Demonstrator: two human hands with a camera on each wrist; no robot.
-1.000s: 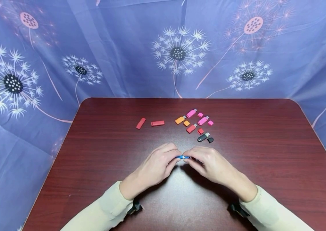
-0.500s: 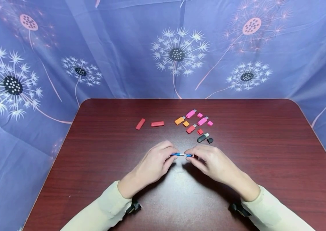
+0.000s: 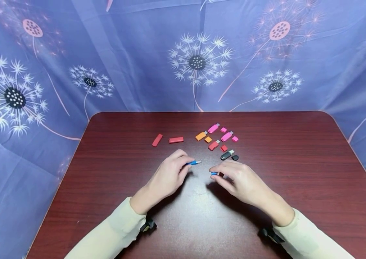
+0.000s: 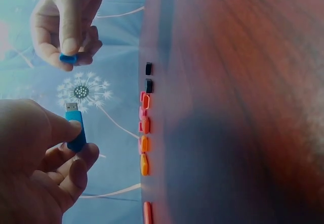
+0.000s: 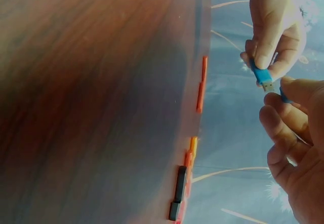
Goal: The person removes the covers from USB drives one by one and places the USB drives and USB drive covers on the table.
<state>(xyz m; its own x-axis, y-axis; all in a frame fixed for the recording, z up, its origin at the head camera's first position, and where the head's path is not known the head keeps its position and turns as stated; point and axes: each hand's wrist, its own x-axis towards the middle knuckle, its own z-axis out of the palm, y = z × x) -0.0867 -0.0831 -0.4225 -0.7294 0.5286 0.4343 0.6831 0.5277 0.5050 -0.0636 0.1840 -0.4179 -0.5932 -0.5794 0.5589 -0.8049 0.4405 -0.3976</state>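
Pinching a blue USB stick [image 4: 76, 140], plug [image 4: 71, 106] jutting clear, the left hand [image 3: 168, 172] faces the right hand [image 3: 243, 181] — clamped on a blue cap [image 4: 68, 59] — any lettering illegible.

I work in a draped booth: blue dandelion-print fabric [image 3: 144, 54], ten to two o'clock, round a red-brown wood-grain surface [image 3: 111, 158].

Smooth blue plastic is seen on USB stick [image 4: 77, 139] in left hand [image 3: 169, 172] and cap [image 4: 68, 59] in right hand [image 3: 242, 180]; bare metal is shown at plug [image 4: 72, 106]. Glossy wood-grain tabletop [image 3: 186, 230] is seen beneath hands, creased matt cloth [image 3: 140, 54] hung beyond.
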